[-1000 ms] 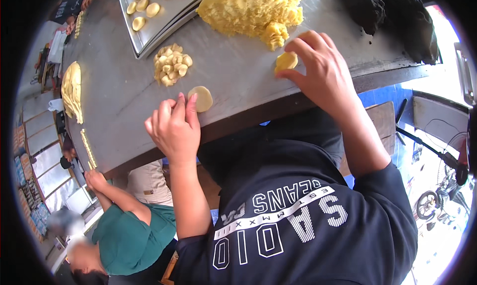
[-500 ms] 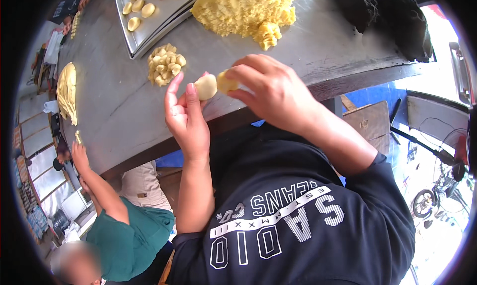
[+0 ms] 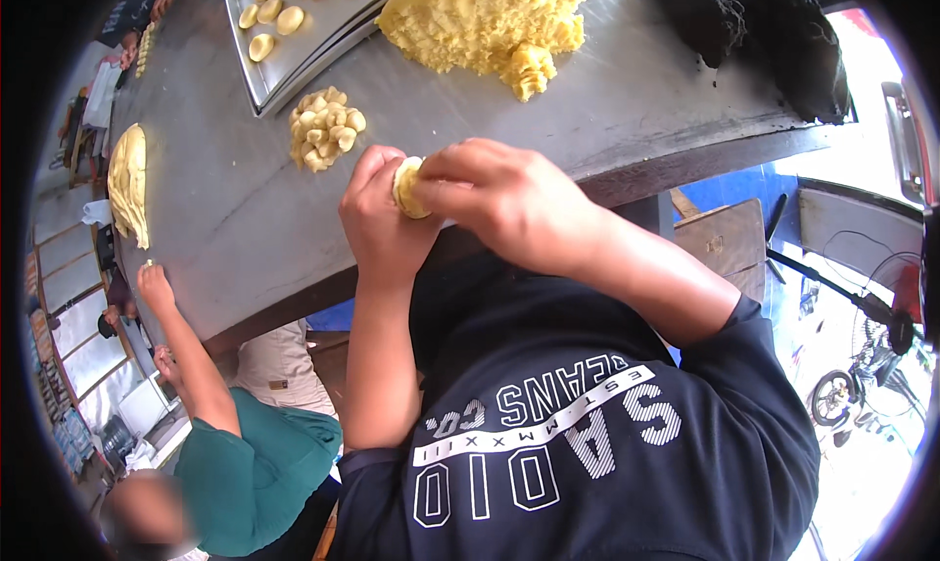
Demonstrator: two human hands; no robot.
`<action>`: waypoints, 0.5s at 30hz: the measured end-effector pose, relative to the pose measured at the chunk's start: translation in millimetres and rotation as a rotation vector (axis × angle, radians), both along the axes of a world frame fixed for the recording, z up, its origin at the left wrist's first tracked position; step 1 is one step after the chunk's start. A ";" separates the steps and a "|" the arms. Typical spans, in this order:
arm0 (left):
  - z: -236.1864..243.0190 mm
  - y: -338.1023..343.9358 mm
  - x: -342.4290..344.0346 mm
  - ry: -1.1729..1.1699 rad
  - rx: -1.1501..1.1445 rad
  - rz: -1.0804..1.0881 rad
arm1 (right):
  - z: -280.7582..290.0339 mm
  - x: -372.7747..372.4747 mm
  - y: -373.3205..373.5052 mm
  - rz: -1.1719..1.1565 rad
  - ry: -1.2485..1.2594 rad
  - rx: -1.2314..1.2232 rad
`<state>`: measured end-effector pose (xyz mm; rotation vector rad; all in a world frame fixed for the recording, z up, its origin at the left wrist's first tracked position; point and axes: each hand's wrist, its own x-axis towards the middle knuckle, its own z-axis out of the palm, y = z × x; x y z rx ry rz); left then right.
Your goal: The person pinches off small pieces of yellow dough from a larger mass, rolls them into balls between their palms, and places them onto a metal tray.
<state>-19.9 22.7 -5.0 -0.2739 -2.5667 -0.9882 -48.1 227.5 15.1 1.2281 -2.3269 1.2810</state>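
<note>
Two hands: together by the near edge of the table [image 3: 245,199].
Left hand [image 3: 384,213]: curled around the dough piece [image 3: 408,191], pale rim, yellow middle.
Right hand [image 3: 514,204]: fingertips at the yellow; blurred, cannot tell pinching from pressing.
Step, judged: yellow filling being set into pale dough.
Next move, judged: calls for a steady left cup, gentle right fingertips.
Outward: pale dough balls [image 3: 326,128] piled; farther, yellow mass [image 3: 480,27], metal tray [image 3: 259,92].

The left hand [image 3: 380,218] and right hand [image 3: 514,207], two in all, meet at one yellow-filled dough disc [image 3: 408,187]. Beyond them are one heap of small dough pieces [image 3: 326,130], too crowded to count, one large yellow mass [image 3: 480,23] and at least seven dough balls [image 3: 290,20]; leftward lies one long dough slab [image 3: 127,184].
</note>
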 end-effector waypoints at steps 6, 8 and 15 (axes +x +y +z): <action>17.4 -4.1 2.2 -0.312 0.247 -0.311 | 8.9 -17.9 11.5 0.099 -0.169 -0.040; 12.7 -10.6 10.1 -0.446 0.295 -0.299 | 16.3 -15.5 3.9 -0.056 -0.304 -0.074; -0.8 -12.2 10.9 -0.214 0.220 -0.288 | 29.1 -6.9 4.1 -0.090 -0.197 0.066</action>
